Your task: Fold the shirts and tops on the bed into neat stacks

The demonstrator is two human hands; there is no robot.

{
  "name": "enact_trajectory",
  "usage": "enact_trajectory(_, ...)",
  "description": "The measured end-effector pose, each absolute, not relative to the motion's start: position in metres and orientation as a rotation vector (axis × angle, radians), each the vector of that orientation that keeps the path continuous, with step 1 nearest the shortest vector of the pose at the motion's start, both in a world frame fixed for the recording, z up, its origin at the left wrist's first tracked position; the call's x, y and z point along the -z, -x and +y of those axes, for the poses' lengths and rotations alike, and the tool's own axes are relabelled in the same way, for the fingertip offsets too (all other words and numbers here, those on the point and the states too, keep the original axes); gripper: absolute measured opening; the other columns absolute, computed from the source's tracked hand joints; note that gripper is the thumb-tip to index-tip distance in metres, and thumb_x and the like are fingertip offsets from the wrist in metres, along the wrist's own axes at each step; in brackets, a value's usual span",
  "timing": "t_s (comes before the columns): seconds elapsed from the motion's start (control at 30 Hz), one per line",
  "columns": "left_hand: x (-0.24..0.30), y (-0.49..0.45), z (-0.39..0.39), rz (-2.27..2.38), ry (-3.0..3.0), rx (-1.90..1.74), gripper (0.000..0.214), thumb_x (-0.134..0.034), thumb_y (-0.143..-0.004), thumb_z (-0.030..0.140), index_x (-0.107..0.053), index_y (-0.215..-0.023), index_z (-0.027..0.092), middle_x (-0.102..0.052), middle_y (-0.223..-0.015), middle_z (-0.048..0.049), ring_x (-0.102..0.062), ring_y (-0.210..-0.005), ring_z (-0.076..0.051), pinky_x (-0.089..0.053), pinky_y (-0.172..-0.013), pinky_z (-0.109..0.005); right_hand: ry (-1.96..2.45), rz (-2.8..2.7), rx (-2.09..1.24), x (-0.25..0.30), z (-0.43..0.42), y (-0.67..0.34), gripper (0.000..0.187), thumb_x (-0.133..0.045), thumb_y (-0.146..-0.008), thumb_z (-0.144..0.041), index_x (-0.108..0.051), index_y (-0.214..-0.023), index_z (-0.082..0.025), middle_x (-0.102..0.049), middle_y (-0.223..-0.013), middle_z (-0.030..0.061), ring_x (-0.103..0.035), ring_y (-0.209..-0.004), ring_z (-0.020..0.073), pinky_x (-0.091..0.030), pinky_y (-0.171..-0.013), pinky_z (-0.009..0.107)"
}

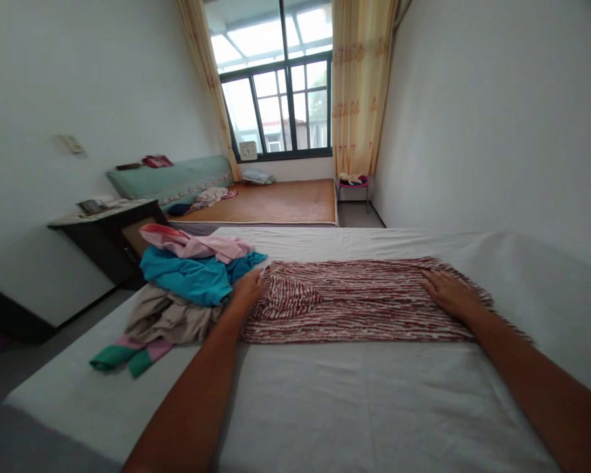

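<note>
A long garment [369, 295] with dark red and white streaks lies spread sideways on the white sheet; I cannot tell its exact kind. At its left end, the cloth forms a rounded, gathered patch. My left hand [247, 289] is at the upper left corner, its fingers closed on the edge of the cloth. My right hand [450, 293] rests flat near the right end, fingers stretched out and palm down. Just left of my left hand is a heap of clothes: a pink piece [197, 244], a bright blue one [184, 274] and a beige one [170, 316].
Green-and-pink socks [138, 358] lie by the heap. The white-sheeted bed [315, 407] has its left edge beside a dark cabinet [103, 230]. Beyond stands a second bed with a brown mat [285, 200], and a pink stool [353, 184] near the curtain. A wall borders the right side.
</note>
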State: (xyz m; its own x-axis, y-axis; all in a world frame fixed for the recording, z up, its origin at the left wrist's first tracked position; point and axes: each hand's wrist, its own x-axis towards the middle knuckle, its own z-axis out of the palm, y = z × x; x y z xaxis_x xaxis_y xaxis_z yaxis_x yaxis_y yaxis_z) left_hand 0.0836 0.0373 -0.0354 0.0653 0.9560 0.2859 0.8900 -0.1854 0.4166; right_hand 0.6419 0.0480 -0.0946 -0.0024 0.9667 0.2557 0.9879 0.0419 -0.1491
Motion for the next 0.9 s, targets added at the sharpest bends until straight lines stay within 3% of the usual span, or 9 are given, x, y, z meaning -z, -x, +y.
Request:
enact_trajectory(0.13,0.028,-0.102,0.029,1.879,-2.268,-0.912,0.045,-0.033,-0.09,0.018,-0.057,-0.127,0.008,-0.057,-0.132,-0.0127,-0.049,-0.125,-0.023,-0.033,-0.11,-0.038,1.888,-2.147,0.141,0.09,0.046,-0.628,0.055,-0.035,-0.09,-0.048,-0.048,-0.136,-0.022,-0.046,-0.145,0.0076,-0.035,-0.136,0.0275,-0.023,-0.112,0.05)
enact_trajectory(0.23,0.036,-0.134,0.019,1.701,-2.484,-0.715,0.043,-0.035,-0.094,0.029,-0.056,-0.13,0.017,-0.053,-0.138,-0.0065,-0.041,-0.132,-0.021,-0.026,-0.114,-0.037,1.808,-2.242,0.086,0.09,0.046,-0.626,0.052,-0.034,-0.09,-0.047,-0.049,-0.136,-0.026,-0.046,-0.145,0.0036,-0.037,-0.135,0.0246,-0.025,-0.113,0.046)
enact_trajectory(0.37,0.05,-0.154,0.013,1.663,-2.566,-0.403,0.048,-0.035,-0.095,0.044,-0.046,-0.139,0.028,-0.041,-0.148,-0.0032,-0.031,-0.138,-0.024,-0.023,-0.114,-0.044,1.909,-2.169,0.133,0.092,0.046,-0.644,0.052,-0.031,-0.091,-0.043,-0.052,-0.133,-0.021,-0.05,-0.141,0.0068,-0.042,-0.131,0.0241,-0.026,-0.113,0.044)
enact_trajectory(0.53,0.056,-0.144,0.018,1.667,-2.567,-0.403,0.048,-0.031,-0.096,0.046,-0.044,-0.14,0.031,-0.039,-0.149,-0.0022,-0.031,-0.138,-0.021,-0.022,-0.114,-0.041,2.143,-1.95,0.17,0.085,0.037,-0.671,0.05,-0.029,-0.093,-0.038,-0.05,-0.134,-0.019,-0.049,-0.141,0.0102,-0.046,-0.127,0.0266,-0.035,-0.106,0.046)
enact_trajectory(0.73,0.061,-0.139,0.026,1.617,-2.599,-0.425,0.049,-0.032,-0.096,0.045,-0.045,-0.139,0.029,-0.041,-0.148,-0.0027,-0.032,-0.138,-0.021,-0.021,-0.114,-0.041,2.39,-1.755,0.088,0.056,0.02,-0.692,0.064,-0.036,-0.086,-0.062,-0.06,-0.118,-0.012,-0.064,-0.115,0.0217,-0.061,-0.105,0.0327,-0.047,-0.088,0.045)
enact_trajectory(0.9,0.061,-0.139,0.027,1.617,-2.608,-0.422,0.049,-0.032,-0.095,0.045,-0.045,-0.139,0.029,-0.041,-0.148,-0.0033,-0.032,-0.138,-0.021,-0.022,-0.113,-0.041,2.555,-1.631,-0.054,0.05,0.017,-0.698,0.074,-0.039,-0.074,-0.079,-0.066,-0.098,-0.015,-0.069,-0.099,0.0219,-0.067,-0.091,0.0338,-0.05,-0.074,0.044)
